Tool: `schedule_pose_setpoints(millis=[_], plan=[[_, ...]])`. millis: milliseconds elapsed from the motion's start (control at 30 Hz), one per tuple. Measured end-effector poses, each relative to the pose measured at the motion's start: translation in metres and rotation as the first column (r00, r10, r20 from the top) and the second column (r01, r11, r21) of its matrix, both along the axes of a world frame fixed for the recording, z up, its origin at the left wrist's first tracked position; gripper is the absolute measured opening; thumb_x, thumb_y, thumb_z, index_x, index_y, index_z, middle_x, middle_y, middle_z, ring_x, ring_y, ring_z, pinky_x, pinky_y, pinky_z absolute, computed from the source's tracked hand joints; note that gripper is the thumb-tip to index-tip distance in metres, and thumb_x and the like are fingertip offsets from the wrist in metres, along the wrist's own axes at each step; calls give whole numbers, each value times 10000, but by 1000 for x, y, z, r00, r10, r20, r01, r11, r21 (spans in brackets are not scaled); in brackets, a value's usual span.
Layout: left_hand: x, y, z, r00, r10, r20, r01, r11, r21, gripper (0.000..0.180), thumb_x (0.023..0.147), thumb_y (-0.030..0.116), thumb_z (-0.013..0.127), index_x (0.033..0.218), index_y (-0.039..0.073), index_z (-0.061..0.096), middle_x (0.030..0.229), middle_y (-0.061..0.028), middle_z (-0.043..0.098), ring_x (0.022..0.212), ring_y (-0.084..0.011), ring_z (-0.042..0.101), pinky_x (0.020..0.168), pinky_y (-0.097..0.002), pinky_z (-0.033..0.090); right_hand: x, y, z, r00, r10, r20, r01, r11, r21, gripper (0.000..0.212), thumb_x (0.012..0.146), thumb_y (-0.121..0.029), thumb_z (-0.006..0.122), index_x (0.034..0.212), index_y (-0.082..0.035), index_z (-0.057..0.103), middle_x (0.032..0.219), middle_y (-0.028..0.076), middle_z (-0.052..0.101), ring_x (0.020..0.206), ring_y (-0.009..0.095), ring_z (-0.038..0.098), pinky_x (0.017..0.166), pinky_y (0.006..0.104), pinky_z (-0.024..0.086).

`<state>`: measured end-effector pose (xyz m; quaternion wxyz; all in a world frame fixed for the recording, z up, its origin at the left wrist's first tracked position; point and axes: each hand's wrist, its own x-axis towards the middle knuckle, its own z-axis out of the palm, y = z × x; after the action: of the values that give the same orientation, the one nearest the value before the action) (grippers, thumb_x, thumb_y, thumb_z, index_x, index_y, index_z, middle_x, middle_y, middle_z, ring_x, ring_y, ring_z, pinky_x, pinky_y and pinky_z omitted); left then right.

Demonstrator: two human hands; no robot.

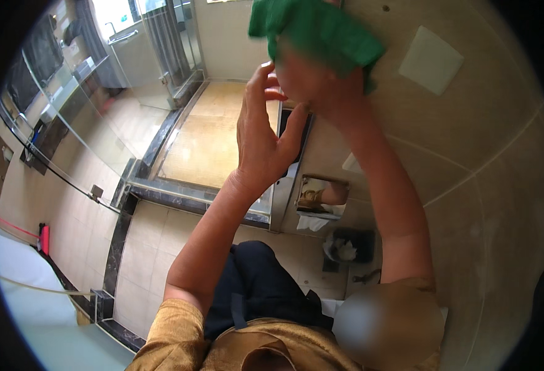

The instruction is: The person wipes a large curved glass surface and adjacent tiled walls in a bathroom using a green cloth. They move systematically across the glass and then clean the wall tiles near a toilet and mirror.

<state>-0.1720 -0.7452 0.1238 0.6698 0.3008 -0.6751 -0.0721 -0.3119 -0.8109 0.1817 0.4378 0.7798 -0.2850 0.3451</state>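
A green cloth point(327, 31) is bunched up at the top of the view, against or close to the beige tiled wall. My right hand point(318, 80), partly blurred, holds this cloth, which covers most of its fingers. Just left of it is my left hand point(265, 127), raised with thumb and fingers curved apart. Its fingertips come close to the right hand; whether they touch I cannot tell. Nothing shows in the left palm.
A pale square plate point(431, 60) sits on the wall at right. Lower down are a shiny paper holder point(322, 196) with paper hanging out and a dark waste bin point(361, 241). Glass panels point(80, 117) and a dark stone sill point(173, 193) border a tan floor panel point(201, 145).
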Motion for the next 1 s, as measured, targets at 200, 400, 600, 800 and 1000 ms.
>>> schedule_pose_setpoints(millis=[200,400,600,800,1000], plan=[[4,11,-63,998,-57,-22,61,957,285,531,943,110,688,1386,-10,423,1092,-148,643,966,-200,657,855,-340,525,-7,3,-76,947,314,-64,-279,907,316,320,832,-226,703,1129,-114,657,1085,62,663,996,259,641,802,419,515],[11,18,-126,996,-80,-50,94,842,531,541,972,158,674,1387,-13,372,1003,-143,662,878,-207,683,779,-339,543,-4,15,-130,958,-80,275,-262,148,954,469,915,-376,649,1269,-70,614,1258,204,656,1094,373,659,935,448,525],[13,16,-185,981,-160,-109,187,631,752,480,916,238,734,1198,-25,449,930,-154,716,838,-259,730,729,-384,565,-9,6,-210,981,32,192,-194,89,977,464,930,-399,627,1256,-71,612,1216,241,649,1057,378,666,901,441,526],[9,26,-207,970,-210,-119,213,511,833,503,864,257,761,1196,-8,491,1014,-150,712,880,-260,717,792,-377,563,-15,13,-235,965,254,-62,-32,349,937,448,901,-422,662,1176,-67,657,1063,222,681,946,368,683,833,436,549],[-4,32,-180,960,-277,46,156,663,732,410,909,229,719,1202,3,542,995,-135,694,880,-214,700,776,-342,556,-52,25,-204,966,40,256,-253,346,903,352,905,-330,701,1129,-59,683,1012,184,703,951,340,695,821,419,559]])
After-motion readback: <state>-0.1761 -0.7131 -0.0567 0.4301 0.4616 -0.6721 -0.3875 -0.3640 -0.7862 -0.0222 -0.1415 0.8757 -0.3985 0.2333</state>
